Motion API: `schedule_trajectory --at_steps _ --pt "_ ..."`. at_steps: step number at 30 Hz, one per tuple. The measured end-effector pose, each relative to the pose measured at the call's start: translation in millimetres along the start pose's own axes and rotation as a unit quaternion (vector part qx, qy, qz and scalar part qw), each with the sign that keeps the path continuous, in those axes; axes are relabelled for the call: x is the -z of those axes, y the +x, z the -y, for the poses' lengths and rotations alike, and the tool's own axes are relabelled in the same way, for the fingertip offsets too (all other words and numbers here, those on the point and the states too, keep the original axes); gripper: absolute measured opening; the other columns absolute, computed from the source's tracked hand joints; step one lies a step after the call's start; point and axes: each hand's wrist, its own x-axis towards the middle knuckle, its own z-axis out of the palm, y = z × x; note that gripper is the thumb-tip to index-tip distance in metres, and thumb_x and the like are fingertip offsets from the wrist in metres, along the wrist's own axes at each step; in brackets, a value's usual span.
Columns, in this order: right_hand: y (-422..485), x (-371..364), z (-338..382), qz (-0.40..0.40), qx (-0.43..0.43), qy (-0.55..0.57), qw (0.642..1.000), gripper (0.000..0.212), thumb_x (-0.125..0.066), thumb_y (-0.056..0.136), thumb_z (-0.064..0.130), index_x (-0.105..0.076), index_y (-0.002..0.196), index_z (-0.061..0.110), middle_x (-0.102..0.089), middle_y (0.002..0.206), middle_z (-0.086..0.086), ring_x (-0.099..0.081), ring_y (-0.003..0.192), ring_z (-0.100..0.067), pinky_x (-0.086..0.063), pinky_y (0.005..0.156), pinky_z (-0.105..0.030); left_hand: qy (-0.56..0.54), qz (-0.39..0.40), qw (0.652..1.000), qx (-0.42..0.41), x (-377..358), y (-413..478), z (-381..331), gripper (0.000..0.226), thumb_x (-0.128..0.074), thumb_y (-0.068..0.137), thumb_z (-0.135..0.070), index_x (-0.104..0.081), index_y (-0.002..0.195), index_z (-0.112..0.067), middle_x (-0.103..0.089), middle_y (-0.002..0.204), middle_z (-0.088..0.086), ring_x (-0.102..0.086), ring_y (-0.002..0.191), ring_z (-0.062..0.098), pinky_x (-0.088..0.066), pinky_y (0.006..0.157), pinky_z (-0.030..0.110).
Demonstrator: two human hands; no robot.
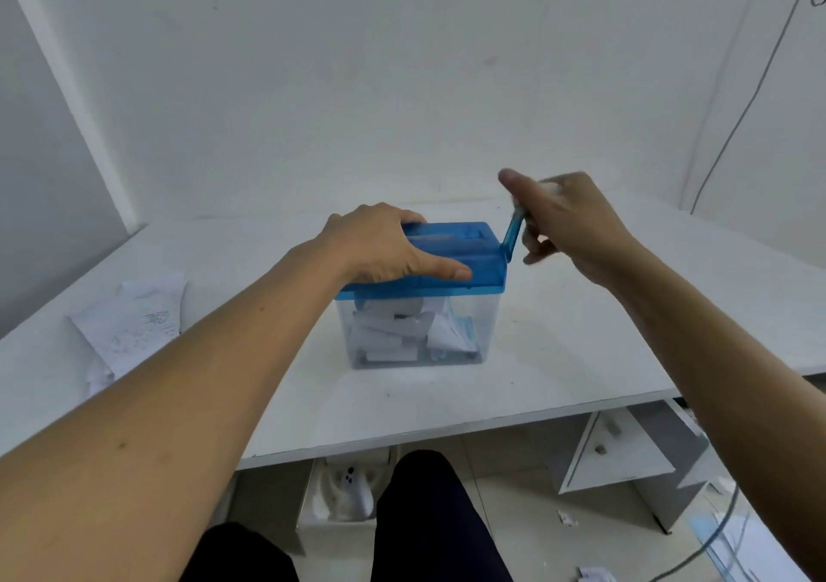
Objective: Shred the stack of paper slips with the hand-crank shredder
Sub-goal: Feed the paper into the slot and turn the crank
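Sitting mid-frame on the table, one shredder runs left-to-right, crank pointing up; left hand clamps its top, right hand grips the crank; one slip pile, frame left.

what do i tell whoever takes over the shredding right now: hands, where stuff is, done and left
Left hand: grips the blue top of the shredder, steadying it.
Right hand: holds the knob of the crank, whose arm points up on the shredder's right side.
The shredder stands mid-table; its clear bin holds white paper pieces.
The stack of slips lies on the table to the left, in neither hand.
Done: some paper shredded.
Left: feed the stack and crank it through. The left hand hides most of the slot, so I cannot tell if a slip is in it.
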Motion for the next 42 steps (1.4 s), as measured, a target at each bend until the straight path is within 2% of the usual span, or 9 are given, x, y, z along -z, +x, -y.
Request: schedule_trajectory --at_steps 7,11,13,16,20,27,31,36,42 --pt "51 -28 -34 -0.038 -0.084 -0.028 0.995 0.028 -0.064 0.096 0.038 -0.054 0.085 0.014 -0.060 0.074 -0.001 -0.057 0.056 -0.012 -0.049 0.046 -0.022 0.009 -0.017 1.000 -0.020 -3 -3 1 0.117 -0.062 0.043 -0.097 -0.045 0.144 -0.043 -0.050 0.146 -0.016 -0.049 0.129 0.018 -0.038 0.104 0.037" --pt "43 -39 -63 0.001 -0.157 0.002 0.988 0.037 -0.064 0.095 0.044 -0.064 0.090 0.008 -0.058 0.078 -0.011 -0.053 0.069 -0.023 -0.049 0.063 -0.034 0.016 -0.023 0.999 -0.026 -4 -4 1 0.109 -0.062 0.050 -0.094 -0.045 0.145 -0.042 -0.050 0.145 -0.018 -0.049 0.129 0.016 -0.038 0.103 0.036" --pt "35 -42 -70 0.002 -0.168 0.001 0.986 0.032 -0.059 0.099 0.033 -0.065 0.088 0.005 -0.056 0.075 -0.012 -0.050 0.068 -0.024 -0.046 0.063 -0.035 0.020 -0.024 0.999 -0.028 -3 -5 0 0.107 -0.060 0.053 -0.093 -0.045 0.145 -0.041 -0.050 0.144 -0.018 -0.049 0.129 0.015 -0.037 0.102 0.036" --pt "21 -46 -78 0.028 -0.216 -0.042 0.975 0.026 -0.043 0.097 0.005 -0.060 0.078 0.010 -0.052 0.065 -0.005 -0.043 0.053 -0.014 -0.036 0.047 -0.023 0.031 -0.024 0.999 -0.025 -3 -7 -1 0.105 -0.060 0.056 -0.092 -0.044 0.145 -0.040 -0.050 0.145 -0.018 -0.048 0.130 0.015 -0.036 0.101 0.035" --pt "5 -41 -75 0.081 -0.256 -0.098 0.958 0.022 -0.041 0.093 0.000 -0.056 0.080 0.008 -0.054 0.064 -0.004 -0.043 0.053 -0.013 -0.034 0.047 -0.022 0.036 -0.029 0.999 -0.024 -3 -9 -3 0.101 -0.059 0.058 -0.092 -0.046 0.144 -0.040 -0.050 0.144 -0.018 -0.048 0.130 0.015 -0.036 0.100 0.035" --pt "-7 -35 -66 0.170 -0.251 -0.193 0.933 0.017 -0.046 0.098 0.005 -0.056 0.085 0.010 -0.061 0.074 -0.004 -0.052 0.063 -0.014 -0.042 0.057 -0.022 0.026 -0.020 0.999 -0.013 -3 -11 -4 0.120 -0.047 0.039 -0.097 -0.045 0.145 -0.041 -0.049 0.147 -0.017 -0.047 0.133 0.016 -0.037 0.105 0.038" --pt "-7 -29 -62 0.184 -0.249 -0.173 0.935 0.017 -0.045 0.101 0.011 -0.059 0.093 0.010 -0.065 0.083 -0.003 -0.060 0.072 -0.013 -0.047 0.063 -0.023 0.030 -0.019 0.999 -0.014 -2 -12 -5 0.119 -0.046 0.040 -0.097 -0.045 0.145 -0.041 -0.049 0.147 -0.017 -0.048 0.132 0.016 -0.037 0.102 0.037" --pt "3 -17 -54 0.111 -0.240 -0.048 0.963 0.023 -0.045 0.103 0.020 -0.065 0.099 0.010 -0.069 0.096 -0.006 -0.066 0.080 -0.017 -0.057 0.073 -0.030 0.026 -0.015 1.000 -0.011 0 -11 -6 0.115 -0.047 0.043 -0.097 -0.045 0.144 -0.042 -0.049 0.146 -0.018 -0.048 0.131 0.015 -0.037 0.097 0.034" --pt "19 -16 -23 0.050 -0.169 0.008 0.984 0.028 -0.047 0.105 0.030 -0.065 0.112 0.009 -0.068 0.103 -0.004 -0.064 0.092 -0.018 -0.054 0.091 -0.037 0.073 0.008 0.997 -0.014 3 -4 -5 0.130 -0.037 0.037 -0.110 -0.041 0.147 -0.041 -0.046 0.151 -0.013 -0.045 0.136 0.019 -0.035 0.108 0.043"
